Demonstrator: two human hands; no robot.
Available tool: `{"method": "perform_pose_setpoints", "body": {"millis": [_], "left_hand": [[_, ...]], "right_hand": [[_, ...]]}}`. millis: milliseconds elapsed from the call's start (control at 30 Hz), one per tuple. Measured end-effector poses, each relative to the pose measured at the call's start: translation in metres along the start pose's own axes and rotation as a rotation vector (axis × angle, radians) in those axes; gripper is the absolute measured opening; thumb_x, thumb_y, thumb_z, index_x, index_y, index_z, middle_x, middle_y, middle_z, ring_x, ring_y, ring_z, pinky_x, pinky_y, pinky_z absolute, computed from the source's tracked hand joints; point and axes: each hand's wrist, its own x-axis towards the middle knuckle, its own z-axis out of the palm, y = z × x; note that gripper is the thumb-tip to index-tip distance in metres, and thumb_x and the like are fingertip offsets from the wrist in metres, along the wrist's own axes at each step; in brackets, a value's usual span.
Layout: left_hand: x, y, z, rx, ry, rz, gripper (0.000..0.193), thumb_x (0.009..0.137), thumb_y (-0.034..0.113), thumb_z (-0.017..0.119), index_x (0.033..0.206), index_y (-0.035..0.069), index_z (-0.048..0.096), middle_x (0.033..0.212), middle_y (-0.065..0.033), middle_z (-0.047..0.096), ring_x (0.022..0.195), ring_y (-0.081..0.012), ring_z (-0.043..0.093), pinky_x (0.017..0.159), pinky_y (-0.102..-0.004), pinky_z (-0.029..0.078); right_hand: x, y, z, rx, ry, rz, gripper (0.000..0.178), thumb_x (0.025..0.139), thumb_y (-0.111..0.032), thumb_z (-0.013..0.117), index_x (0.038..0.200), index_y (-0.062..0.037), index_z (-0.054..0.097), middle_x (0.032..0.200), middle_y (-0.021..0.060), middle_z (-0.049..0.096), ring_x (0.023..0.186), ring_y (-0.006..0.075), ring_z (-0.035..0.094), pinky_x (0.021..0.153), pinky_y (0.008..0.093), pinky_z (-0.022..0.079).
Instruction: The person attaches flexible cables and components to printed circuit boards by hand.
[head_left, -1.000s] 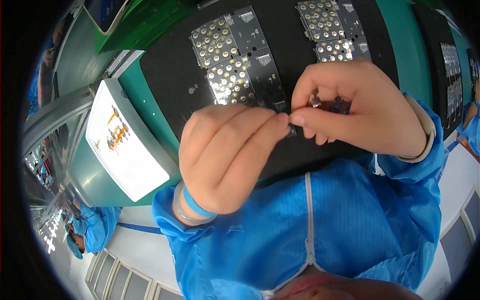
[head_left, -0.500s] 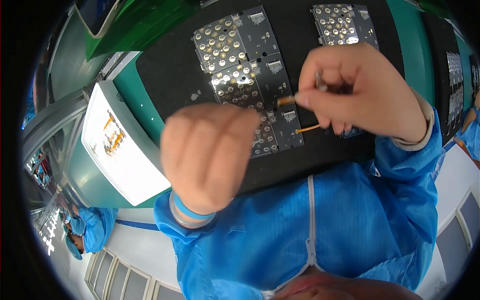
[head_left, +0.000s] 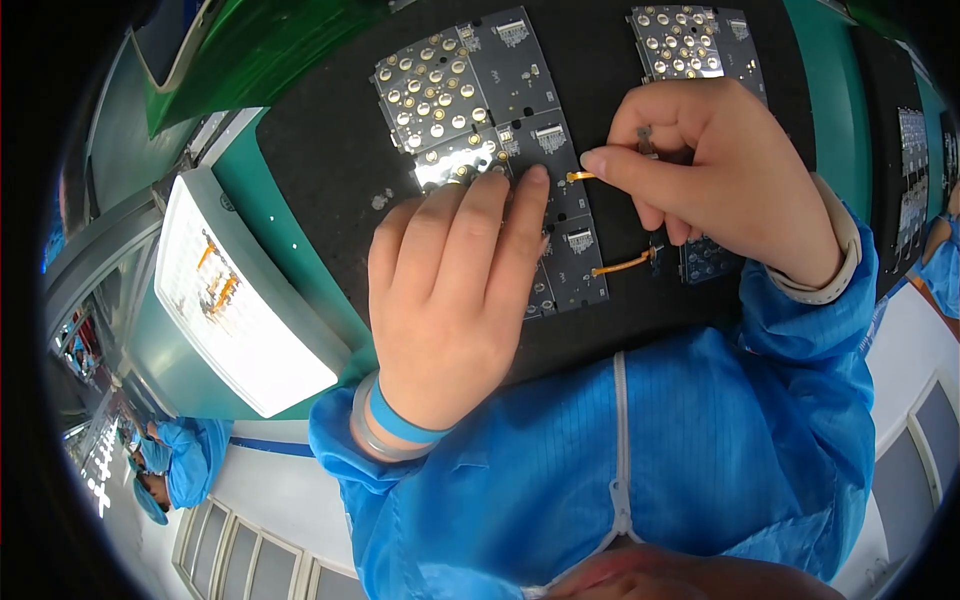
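At the circuit panel's [head_left: 512,78] right edge, the right hand [head_left: 722,185] pinches an orange strip [head_left: 579,176], likely flimsy, best held endwise; the left hand [head_left: 452,275] spreads over the panel.

the left hand [head_left: 450,280], fingertips meeting the right's a second ago, now lies spread over the boards [head_left: 515,75]. the right hand [head_left: 715,195] is apart from it, the pinched orange strip [head_left: 579,176] newly visible. below, an orange cable [head_left: 622,266], hidden then, is uncovered.
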Motion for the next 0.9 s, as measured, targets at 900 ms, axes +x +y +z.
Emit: {"method": "perform_pose_setpoints", "body": {"millis": [900], "left_hand": [[0.023,-0.014,-0.024,-0.447,0.138,-0.028,0.026,0.068,-0.003,0.074,0.093,-0.002,0.068,0.093,-0.0131,0.065,0.086,-0.0274,0.060,0.075,-0.0337,0.047]], "right_hand": [[0.008,-0.008,-0.024,0.040,-0.281,-0.565,0.031,0.094,0.001,0.044,0.124,0.0026,0.043,0.082,0.0048,0.057,0.070,0.0081,0.057,0.065,0.0199,0.045]]}}
